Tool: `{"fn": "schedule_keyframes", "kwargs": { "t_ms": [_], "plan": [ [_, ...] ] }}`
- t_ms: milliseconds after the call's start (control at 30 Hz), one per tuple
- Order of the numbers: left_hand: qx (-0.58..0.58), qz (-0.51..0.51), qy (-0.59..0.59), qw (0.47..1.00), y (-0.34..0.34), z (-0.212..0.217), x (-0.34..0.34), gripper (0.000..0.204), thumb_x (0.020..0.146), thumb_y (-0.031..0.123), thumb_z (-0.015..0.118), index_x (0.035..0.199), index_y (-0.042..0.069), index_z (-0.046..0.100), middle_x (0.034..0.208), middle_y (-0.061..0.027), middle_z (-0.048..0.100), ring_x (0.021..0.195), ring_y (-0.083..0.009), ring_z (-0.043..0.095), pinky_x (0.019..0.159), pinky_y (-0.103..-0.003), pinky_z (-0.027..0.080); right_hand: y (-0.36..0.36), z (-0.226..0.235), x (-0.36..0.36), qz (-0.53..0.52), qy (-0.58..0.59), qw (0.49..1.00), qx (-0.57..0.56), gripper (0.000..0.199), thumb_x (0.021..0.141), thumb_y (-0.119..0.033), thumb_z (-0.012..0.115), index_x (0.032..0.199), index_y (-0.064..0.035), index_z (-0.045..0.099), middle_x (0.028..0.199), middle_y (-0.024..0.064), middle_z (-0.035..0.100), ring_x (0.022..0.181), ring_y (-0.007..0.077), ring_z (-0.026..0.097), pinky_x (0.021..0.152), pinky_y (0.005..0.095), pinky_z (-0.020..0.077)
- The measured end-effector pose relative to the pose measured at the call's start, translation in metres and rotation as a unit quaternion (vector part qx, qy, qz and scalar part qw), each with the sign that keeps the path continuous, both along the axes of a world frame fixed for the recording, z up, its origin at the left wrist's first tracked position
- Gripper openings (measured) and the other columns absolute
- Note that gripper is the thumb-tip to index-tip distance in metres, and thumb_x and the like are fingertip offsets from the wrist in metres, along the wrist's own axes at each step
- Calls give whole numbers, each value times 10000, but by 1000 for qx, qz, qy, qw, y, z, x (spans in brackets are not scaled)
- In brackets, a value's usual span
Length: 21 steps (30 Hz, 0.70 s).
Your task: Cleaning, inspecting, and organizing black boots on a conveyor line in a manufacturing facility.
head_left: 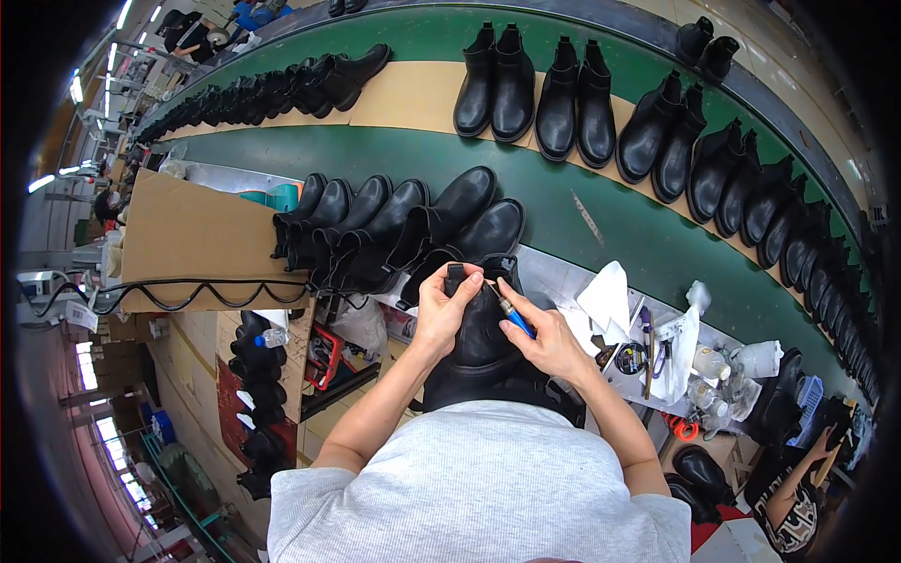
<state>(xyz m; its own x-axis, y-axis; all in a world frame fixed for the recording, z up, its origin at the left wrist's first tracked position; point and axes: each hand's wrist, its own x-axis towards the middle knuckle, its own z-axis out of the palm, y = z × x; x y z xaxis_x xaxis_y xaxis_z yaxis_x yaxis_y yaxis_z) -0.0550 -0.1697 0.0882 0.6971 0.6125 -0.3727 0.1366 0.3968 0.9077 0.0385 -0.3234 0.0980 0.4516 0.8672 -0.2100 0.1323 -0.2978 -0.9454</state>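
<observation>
A black ankle boot (pixel 481 330) is close in front of my body, its opening away from me. My left hand (pixel 439 308) is closed on the boot's upper edge, thumb and fingers pinching near a black pull tab (pixel 455 272). My right hand (pixel 549 342) grips a slim tool with a blue handle (pixel 519 322) and a metal front part, its thin tip pointing at the edge by my left fingertips. What kind of tip it has is too small to tell. Just beyond my hands, several more black boots (pixel 460 202) lie tilted in a row.
Pairs of black boots (pixel 572 103) line brown cardboard on the green conveyor (pixel 422 155). A cardboard box (pixel 202 235) stands at left. At right are white cloth (pixel 605 300), plastic bottles (pixel 710 363) and small tools. Another person's arm (pixel 798 479) shows at lower right.
</observation>
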Motion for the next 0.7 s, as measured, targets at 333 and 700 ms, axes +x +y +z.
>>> {"fn": "schedule_keyframes", "kwargs": {
  "t_ms": [333, 700],
  "plan": [
    [-25, 0, -1, 1000, 0, 3, 1, 95, 839, 62, 629, 908, 2, 604, 831, -37, 624, 770, -96, 605, 706, -209, 483, -3, 1, 8, 34, 3, 999, -8, 581, 830, -192, 577, 1368, -139, 364, 573, 145, 470, 506, 281, 514, 595, 332, 447],
    [-24, -1, -6, 1000, -1, 0, 1, 81, 841, 54, 622, 903, 5, 602, 828, -38, 626, 771, -97, 603, 708, -207, 479, -4, -11, 7, 23, 1, 999, 42, 575, 826, -183, 587, 1358, -124, 377, 570, 126, 445, 490, 248, 462, 576, 305, 435]
  ]
}}
